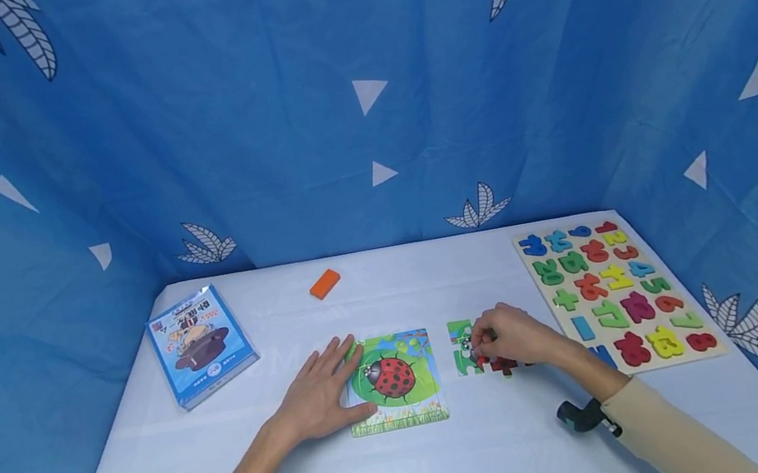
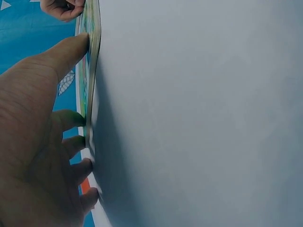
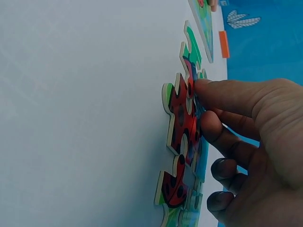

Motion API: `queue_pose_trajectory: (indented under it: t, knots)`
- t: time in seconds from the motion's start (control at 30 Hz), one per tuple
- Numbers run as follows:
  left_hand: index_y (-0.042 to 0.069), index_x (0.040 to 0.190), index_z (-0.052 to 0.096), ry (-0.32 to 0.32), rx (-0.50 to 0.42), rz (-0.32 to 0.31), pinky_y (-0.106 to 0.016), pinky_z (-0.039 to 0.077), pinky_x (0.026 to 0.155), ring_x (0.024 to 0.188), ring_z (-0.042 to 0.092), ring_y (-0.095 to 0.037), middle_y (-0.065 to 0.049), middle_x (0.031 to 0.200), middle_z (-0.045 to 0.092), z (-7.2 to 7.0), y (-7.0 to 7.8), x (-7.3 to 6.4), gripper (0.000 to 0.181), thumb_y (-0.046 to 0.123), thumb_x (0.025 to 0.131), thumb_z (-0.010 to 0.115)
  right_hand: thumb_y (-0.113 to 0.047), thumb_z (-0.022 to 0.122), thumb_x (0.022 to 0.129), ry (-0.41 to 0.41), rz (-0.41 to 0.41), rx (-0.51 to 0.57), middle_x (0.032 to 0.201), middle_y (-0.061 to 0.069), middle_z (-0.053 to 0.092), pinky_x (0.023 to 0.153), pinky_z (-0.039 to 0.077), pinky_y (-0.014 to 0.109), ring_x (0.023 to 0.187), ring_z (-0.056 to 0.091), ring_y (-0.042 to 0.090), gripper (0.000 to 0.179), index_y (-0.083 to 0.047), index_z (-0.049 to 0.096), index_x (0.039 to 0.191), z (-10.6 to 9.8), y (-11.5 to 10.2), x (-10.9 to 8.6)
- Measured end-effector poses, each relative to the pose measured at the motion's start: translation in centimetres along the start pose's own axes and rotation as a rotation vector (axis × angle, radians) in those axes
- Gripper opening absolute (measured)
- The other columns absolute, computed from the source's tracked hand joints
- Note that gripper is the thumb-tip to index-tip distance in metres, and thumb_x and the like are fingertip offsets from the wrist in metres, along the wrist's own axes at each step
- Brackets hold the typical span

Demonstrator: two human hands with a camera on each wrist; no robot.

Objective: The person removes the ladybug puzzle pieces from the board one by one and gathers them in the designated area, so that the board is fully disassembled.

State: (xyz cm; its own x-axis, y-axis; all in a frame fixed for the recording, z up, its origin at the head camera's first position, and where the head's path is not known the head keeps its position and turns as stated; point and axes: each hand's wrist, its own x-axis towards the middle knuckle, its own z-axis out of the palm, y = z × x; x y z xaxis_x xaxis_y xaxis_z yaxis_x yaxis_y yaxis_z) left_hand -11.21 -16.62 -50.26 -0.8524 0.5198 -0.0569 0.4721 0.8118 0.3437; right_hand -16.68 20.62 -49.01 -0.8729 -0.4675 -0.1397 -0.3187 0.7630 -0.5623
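Note:
A square ladybug picture board (image 1: 410,413) lies flat in the middle of the white table. My left hand (image 1: 316,395) rests across its left edge, fingers spread and thumb touching the lower part. To the right lie loose jigsaw pieces (image 3: 179,113) in green, red and black, several of them close together. Over them, my right hand (image 1: 514,335) pinches a ladybug jigsaw piece (image 3: 191,78) between thumb and fingers. The right hand covers many of the pieces in the head view. In the right wrist view its other fingers (image 3: 222,168) are curled.
A number puzzle board (image 1: 621,295) with coloured digits lies at the right, close to the right forearm. A blue picture box (image 1: 203,343) sits at the back left. An orange block (image 1: 325,283) lies near the back edge. Blue curtains (image 1: 363,146) surround the table.

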Motion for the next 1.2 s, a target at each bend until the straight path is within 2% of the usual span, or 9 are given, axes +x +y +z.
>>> queue_pose_trajectory:
  t: [0.27,0.57,0.67,0.77,0.93,1.07,1.2]
  knots:
    - [0.013,0.158,0.035,0.013,0.006,0.005,-0.06,0.018,0.121,0.154,0.016,-0.033,-0.008,0.167,0.023,0.2,-0.2,0.0,0.094,0.069,0.086,0.061,-0.018,0.079,0.087,0.008,0.007,-0.006,0.071,-0.012,0.061,0.064,0.041,0.032,0.079,0.048,0.016,0.013,-0.025,0.072,0.079,0.0,0.0,-0.1]
    - [0.015,0.157,0.036,0.048,-0.026,0.052,-0.064,0.017,0.119,0.153,0.019,-0.035,-0.01,0.166,0.026,0.3,-0.6,0.0,0.089,0.066,0.089,0.062,-0.022,0.076,0.09,0.03,0.007,-0.027,0.068,-0.011,0.057,0.061,0.041,0.03,0.076,0.048,0.014,0.011,-0.025,0.072,0.08,0.0,-0.2,-0.4]
    - [0.015,0.156,0.04,0.052,-0.089,0.102,-0.063,0.018,0.119,0.153,0.02,-0.035,-0.01,0.165,0.027,0.0,-0.6,0.0,0.081,0.058,0.092,0.064,-0.024,0.075,0.092,0.047,-0.016,-0.031,0.067,-0.011,0.056,0.061,0.041,0.029,0.074,0.048,0.012,0.009,-0.025,0.073,0.083,0.1,-0.6,-0.5]
    - [0.017,0.152,0.048,0.056,-0.159,0.189,-0.061,0.024,0.118,0.152,0.025,-0.033,-0.008,0.163,0.033,-0.3,-0.4,0.1,0.069,0.048,0.093,0.069,-0.023,0.074,0.092,0.049,-0.062,-0.022,0.066,-0.012,0.056,0.063,0.041,0.028,0.073,0.05,0.011,0.007,-0.024,0.073,0.086,0.4,-1.1,-0.6]
    - [0.025,0.142,0.06,0.025,-0.199,0.326,-0.057,0.034,0.114,0.147,0.035,-0.026,-0.003,0.157,0.043,-0.4,0.0,0.6,0.05,0.034,0.094,0.072,-0.021,0.075,0.091,0.025,-0.142,-0.019,0.069,-0.017,0.058,0.068,0.042,0.028,0.072,0.051,0.008,0.007,-0.025,0.074,0.086,1.2,-2.2,-0.5]
    - [0.033,0.141,0.06,-0.036,-0.2,0.371,-0.055,0.036,0.114,0.147,0.035,-0.021,0.005,0.157,0.044,-0.1,0.5,0.8,0.046,0.033,0.096,0.069,-0.022,0.075,0.091,-0.021,-0.181,-0.005,0.072,-0.017,0.059,0.069,0.044,0.026,0.071,0.052,0.005,0.003,-0.021,0.075,0.088,1.9,-3.1,-0.5]
    - [0.034,0.147,0.052,-0.06,-0.178,0.402,-0.058,0.034,0.114,0.15,0.031,-0.025,0.006,0.16,0.039,0.2,0.8,0.8,0.051,0.037,0.098,0.065,-0.023,0.074,0.092,-0.052,-0.213,0.009,0.075,-0.016,0.06,0.069,0.046,0.026,0.074,0.053,0.006,0.004,-0.019,0.076,0.092,2.5,-3.9,-0.5]
